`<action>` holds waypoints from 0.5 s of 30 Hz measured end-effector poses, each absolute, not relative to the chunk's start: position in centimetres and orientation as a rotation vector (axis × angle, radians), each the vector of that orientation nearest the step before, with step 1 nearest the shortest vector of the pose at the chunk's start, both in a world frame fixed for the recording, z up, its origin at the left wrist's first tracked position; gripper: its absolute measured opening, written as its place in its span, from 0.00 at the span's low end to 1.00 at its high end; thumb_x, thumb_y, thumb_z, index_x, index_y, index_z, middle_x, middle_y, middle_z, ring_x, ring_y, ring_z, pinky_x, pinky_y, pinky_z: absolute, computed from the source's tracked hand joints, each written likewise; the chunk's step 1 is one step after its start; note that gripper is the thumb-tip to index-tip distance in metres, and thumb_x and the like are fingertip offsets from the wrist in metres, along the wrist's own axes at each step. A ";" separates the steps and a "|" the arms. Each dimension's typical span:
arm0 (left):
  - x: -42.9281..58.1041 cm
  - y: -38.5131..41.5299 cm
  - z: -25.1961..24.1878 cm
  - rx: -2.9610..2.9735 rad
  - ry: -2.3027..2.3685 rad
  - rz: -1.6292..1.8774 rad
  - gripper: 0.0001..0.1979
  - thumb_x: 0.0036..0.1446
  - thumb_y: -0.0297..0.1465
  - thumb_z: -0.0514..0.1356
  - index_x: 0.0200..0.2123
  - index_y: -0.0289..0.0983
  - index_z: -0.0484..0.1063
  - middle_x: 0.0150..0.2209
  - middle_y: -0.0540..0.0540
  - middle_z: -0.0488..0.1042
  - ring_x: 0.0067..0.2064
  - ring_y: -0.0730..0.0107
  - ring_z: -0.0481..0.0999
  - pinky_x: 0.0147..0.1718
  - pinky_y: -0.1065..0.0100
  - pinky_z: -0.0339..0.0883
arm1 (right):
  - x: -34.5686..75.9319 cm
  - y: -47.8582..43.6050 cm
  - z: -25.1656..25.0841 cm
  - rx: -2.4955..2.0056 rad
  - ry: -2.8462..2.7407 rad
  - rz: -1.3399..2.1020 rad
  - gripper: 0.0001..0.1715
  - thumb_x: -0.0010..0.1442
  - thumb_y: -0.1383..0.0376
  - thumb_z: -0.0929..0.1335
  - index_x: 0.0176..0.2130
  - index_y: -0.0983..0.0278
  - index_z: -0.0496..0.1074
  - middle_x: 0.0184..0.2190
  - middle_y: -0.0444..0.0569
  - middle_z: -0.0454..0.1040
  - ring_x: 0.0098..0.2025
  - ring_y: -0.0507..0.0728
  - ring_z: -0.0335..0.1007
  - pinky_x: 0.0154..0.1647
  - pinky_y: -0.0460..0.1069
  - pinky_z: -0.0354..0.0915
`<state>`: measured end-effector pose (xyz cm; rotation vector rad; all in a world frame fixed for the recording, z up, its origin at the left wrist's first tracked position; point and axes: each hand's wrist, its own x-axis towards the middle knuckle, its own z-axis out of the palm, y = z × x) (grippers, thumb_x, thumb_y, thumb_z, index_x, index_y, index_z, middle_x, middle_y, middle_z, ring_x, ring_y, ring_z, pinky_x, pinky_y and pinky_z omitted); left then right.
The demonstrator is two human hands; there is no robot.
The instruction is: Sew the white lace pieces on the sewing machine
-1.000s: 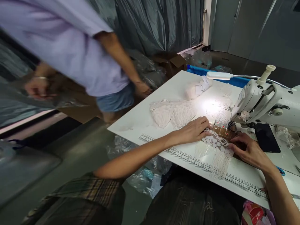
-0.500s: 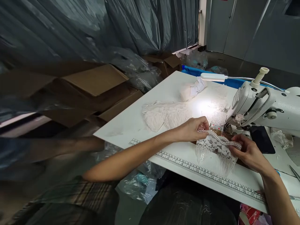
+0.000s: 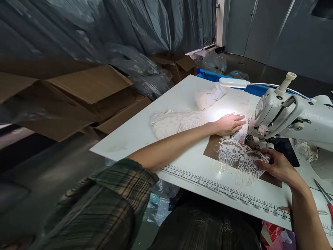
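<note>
A white fringed lace piece [image 3: 243, 156] lies in front of the sewing machine [image 3: 278, 114], its scalloped edge toward the needle area. My right hand [image 3: 279, 166] pinches the right end of this lace between thumb and fingers. Beyond it, my left hand [image 3: 230, 124] rests flat with fingers stretched out, on or just over more pale lace [image 3: 244, 121] left of the machine head. A brown sheet [image 3: 213, 147] shows beneath the fringed piece. Further left, another cream lace piece [image 3: 171, 123] is spread on the white table [image 3: 130, 139], partly behind my left forearm.
A lit lamp [image 3: 232, 82] on a flexible neck shines over the table. Behind it sits a pale bundle [image 3: 205, 99]. A dark phone-like slab [image 3: 287, 151] and scissors [image 3: 324, 192] lie to the right. Cardboard boxes [image 3: 91, 86] stand left; a printed ruler [image 3: 221, 189] runs along the front edge.
My left hand has let go of the fringed lace's left end and moved up and away onto the lace behind. My right hand keeps its hold. A person's arm at left has gone from view.
</note>
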<state>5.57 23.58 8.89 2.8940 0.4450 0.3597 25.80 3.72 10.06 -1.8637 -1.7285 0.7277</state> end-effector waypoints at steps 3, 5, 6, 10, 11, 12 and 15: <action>4.7 23.2 8.9 2.850 0.467 0.475 0.18 0.67 0.32 0.48 0.54 0.32 0.69 0.63 0.30 0.62 0.58 0.51 0.68 0.54 0.52 0.61 | 26.1 3.4 10.6 -1.969 -1.659 0.869 0.26 0.49 0.48 0.71 0.40 0.63 0.74 0.21 0.41 0.65 0.23 0.53 0.60 0.22 0.48 0.57; 3.7 22.1 9.1 2.819 0.434 0.517 0.16 0.67 0.31 0.49 0.52 0.33 0.70 0.61 0.31 0.65 0.56 0.53 0.70 0.53 0.51 0.64 | 26.1 3.4 11.0 -2.021 -1.628 0.931 0.26 0.49 0.47 0.71 0.41 0.63 0.74 0.21 0.41 0.64 0.23 0.53 0.61 0.22 0.48 0.56; 3.2 21.3 9.2 2.796 0.379 0.515 0.16 0.67 0.30 0.49 0.51 0.35 0.71 0.59 0.34 0.69 0.55 0.56 0.72 0.51 0.52 0.65 | 26.0 3.4 11.2 -2.033 -1.625 0.959 0.25 0.50 0.47 0.70 0.40 0.62 0.74 0.21 0.41 0.65 0.23 0.53 0.61 0.22 0.48 0.56; 1.1 18.0 9.2 2.684 0.013 0.427 0.12 0.66 0.32 0.53 0.47 0.41 0.75 0.49 0.44 0.78 0.48 0.65 0.77 0.45 0.60 0.69 | 25.8 3.9 11.2 -2.006 -1.595 0.870 0.20 0.52 0.47 0.68 0.28 0.61 0.69 0.20 0.43 0.65 0.23 0.52 0.61 0.22 0.48 0.55; 0.8 17.3 9.2 2.694 -0.020 0.416 0.12 0.66 0.34 0.55 0.47 0.41 0.76 0.50 0.44 0.78 0.49 0.64 0.77 0.45 0.59 0.69 | 25.8 4.1 11.1 -2.008 -1.572 0.819 0.20 0.52 0.47 0.68 0.26 0.61 0.67 0.20 0.43 0.65 0.23 0.52 0.61 0.22 0.47 0.55; 0.5 16.7 9.1 2.717 -0.013 0.414 0.12 0.65 0.36 0.57 0.47 0.41 0.76 0.51 0.43 0.78 0.49 0.62 0.77 0.45 0.59 0.68 | 25.8 4.2 11.1 -2.009 -1.554 0.789 0.20 0.51 0.47 0.68 0.25 0.61 0.66 0.20 0.43 0.65 0.23 0.52 0.61 0.22 0.47 0.56; 0.2 15.7 8.8 2.793 0.069 0.425 0.14 0.64 0.40 0.59 0.46 0.39 0.77 0.52 0.40 0.77 0.48 0.58 0.77 0.47 0.56 0.66 | 25.6 4.3 11.2 -1.958 -1.539 0.859 0.21 0.48 0.47 0.71 0.25 0.61 0.66 0.20 0.43 0.66 0.23 0.51 0.61 0.22 0.47 0.57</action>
